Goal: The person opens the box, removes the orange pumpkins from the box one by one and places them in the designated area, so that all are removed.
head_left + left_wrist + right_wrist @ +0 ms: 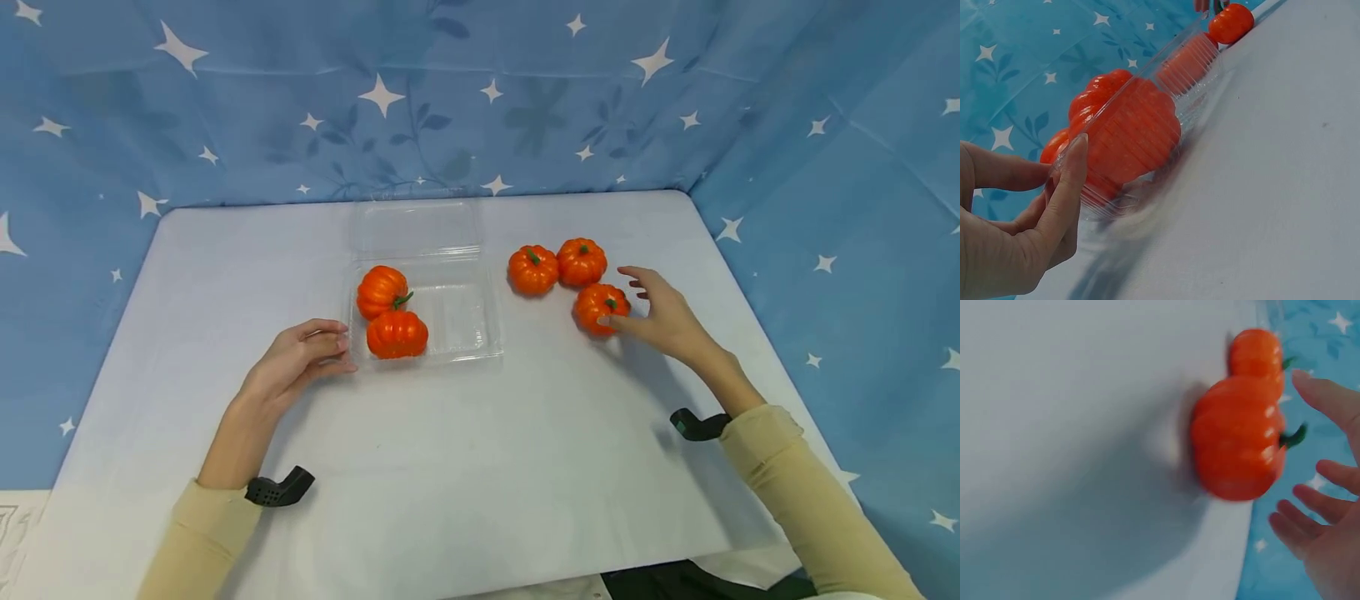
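My left hand [292,362] pinches the left rim of a clear plastic clamshell box [457,321]; the left wrist view shows thumb and finger on either side of its wall. Two small orange pumpkins lie inside at the left: one with a green stem [381,292] behind, and one tipped over [397,335] in front. To the right of the box my right hand [663,321] is spread with fingers apart, close beside the nearest pumpkin [600,310]. In the right wrist view that pumpkin [1238,440] stands just off the fingers, not gripped.
Two more pumpkins, one on the left [533,270] and one behind [582,262], sit on the white table [450,467] near the right hand. The box's transparent lid [416,229] lies folded back. A blue star-patterned curtain [450,142] borders the table behind and at the right.
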Demonstrator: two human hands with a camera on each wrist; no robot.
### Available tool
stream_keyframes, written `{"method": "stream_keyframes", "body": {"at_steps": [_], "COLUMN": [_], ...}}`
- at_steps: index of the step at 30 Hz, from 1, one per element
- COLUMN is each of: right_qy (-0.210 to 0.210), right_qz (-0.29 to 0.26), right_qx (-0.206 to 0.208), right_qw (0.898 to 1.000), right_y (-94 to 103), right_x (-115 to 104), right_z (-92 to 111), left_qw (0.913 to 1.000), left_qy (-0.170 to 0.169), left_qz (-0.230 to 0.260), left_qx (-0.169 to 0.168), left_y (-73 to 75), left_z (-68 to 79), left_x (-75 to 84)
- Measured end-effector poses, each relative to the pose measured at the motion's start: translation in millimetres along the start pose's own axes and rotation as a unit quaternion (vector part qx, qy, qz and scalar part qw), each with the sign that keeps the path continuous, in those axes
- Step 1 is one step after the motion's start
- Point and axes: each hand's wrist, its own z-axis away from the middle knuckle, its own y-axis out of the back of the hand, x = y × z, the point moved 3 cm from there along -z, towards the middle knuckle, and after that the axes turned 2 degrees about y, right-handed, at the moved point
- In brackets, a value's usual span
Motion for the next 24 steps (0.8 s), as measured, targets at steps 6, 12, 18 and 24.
{"method": "stream_keyframes", "body": {"at_steps": [6,12,18,24], "right_qy": [0.072,0.138,0.173,0.196], "right_qz": [0.004,-0.003,-0.016,-0.048], "right_qx": [0.031,0.026,-0.001,-0.038], "right_qw": [0.997,0.990,0.985,0.979], "right_y": [-1.1,-16.6,-38.8,-64.4], "right_x": [-30.3,-60.3,-88.7,-121.3], "right_z": [-8.4,-24.7,-35.7,-45.7], "left_qw": [0.9998,0.9996,0.9997,0.9997], "left_qy": [-0.001,-0.003,-0.010,-0.004], "left_qz": [-0.016,-0.018,-0.014,-0.013], "left_qx": [0.010,0.020,0.019,0.022], "left_y": [0.5,4.5,4.0,4.5], "left_z": [-6.0,-5.9,-5.4,-3.0], "left_x": [-1.8,-1.3,-0.7,-0.4]}}
